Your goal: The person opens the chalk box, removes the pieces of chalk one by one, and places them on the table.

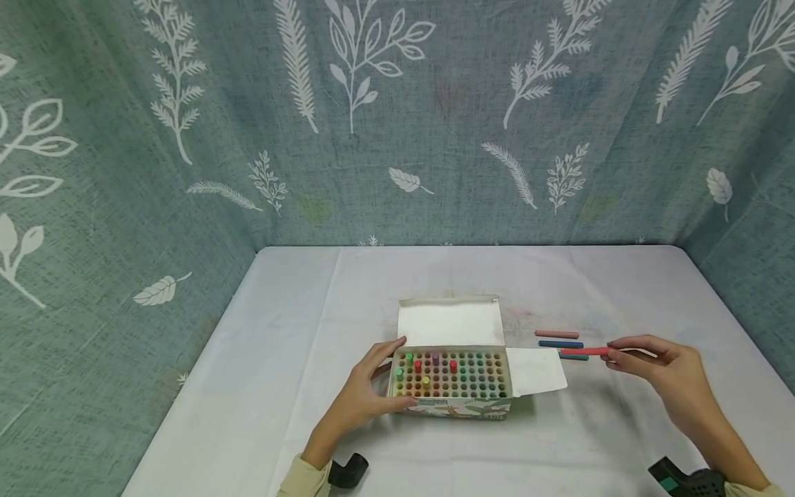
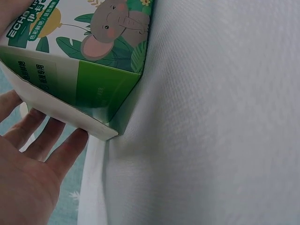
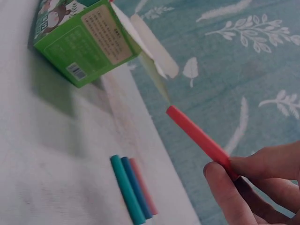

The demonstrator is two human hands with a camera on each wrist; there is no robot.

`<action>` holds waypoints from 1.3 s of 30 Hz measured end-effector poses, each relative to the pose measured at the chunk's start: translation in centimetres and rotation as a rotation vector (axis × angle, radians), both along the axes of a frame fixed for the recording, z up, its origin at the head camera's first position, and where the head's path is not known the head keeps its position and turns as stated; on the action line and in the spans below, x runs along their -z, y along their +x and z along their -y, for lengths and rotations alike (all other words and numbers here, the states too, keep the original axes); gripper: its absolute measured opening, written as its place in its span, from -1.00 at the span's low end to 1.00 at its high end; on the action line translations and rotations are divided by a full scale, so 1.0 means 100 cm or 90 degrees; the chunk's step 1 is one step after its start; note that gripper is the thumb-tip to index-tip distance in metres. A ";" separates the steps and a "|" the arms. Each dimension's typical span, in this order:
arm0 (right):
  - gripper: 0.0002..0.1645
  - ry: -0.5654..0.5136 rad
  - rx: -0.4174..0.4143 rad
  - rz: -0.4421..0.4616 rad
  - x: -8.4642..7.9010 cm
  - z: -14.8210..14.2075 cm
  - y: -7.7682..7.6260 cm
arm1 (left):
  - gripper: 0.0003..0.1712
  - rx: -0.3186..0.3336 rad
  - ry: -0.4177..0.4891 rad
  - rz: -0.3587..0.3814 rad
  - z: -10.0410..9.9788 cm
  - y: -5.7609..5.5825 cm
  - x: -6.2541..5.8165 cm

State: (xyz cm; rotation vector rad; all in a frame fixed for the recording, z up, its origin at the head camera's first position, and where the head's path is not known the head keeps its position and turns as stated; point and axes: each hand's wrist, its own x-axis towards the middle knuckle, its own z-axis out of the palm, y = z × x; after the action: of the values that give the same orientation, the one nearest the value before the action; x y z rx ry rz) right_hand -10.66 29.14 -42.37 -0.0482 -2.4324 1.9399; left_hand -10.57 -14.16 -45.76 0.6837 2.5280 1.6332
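Observation:
An open cardboard box [image 1: 462, 409] stands on the table, its top a grid of holes with several coloured chalk sticks poking up at the left. My left hand [image 1: 365, 392] grips the box's left end, thumb at the front corner; the left wrist view shows fingers behind the side flap [image 2: 56, 104]. To the right of the box, my right hand [image 1: 673, 373] pinches one end of a red chalk stick [image 3: 199, 137] between thumb and fingers, raised above the table. Below it lie a teal chalk [image 3: 127, 190], a blue chalk [image 3: 137, 187] and a pink chalk [image 3: 144, 186], side by side.
The box's white lid [image 1: 450, 322] stands raised at the back, and a side flap [image 1: 535, 371] sticks out to the right. A white cloth covers the table [image 1: 298, 310]. Leaf-patterned curtains [image 1: 373, 193] hang behind and on both sides.

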 end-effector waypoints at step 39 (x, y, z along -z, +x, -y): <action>-0.57 0.192 0.043 0.154 0.053 0.015 -0.016 | -0.01 0.013 -0.003 0.017 -0.003 0.003 -0.016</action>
State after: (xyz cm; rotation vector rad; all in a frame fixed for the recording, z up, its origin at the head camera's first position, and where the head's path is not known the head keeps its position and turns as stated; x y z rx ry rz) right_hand -12.23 27.64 -47.67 -0.3720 -2.8059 1.6030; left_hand -10.24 -13.86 -44.17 0.6797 2.4982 1.6176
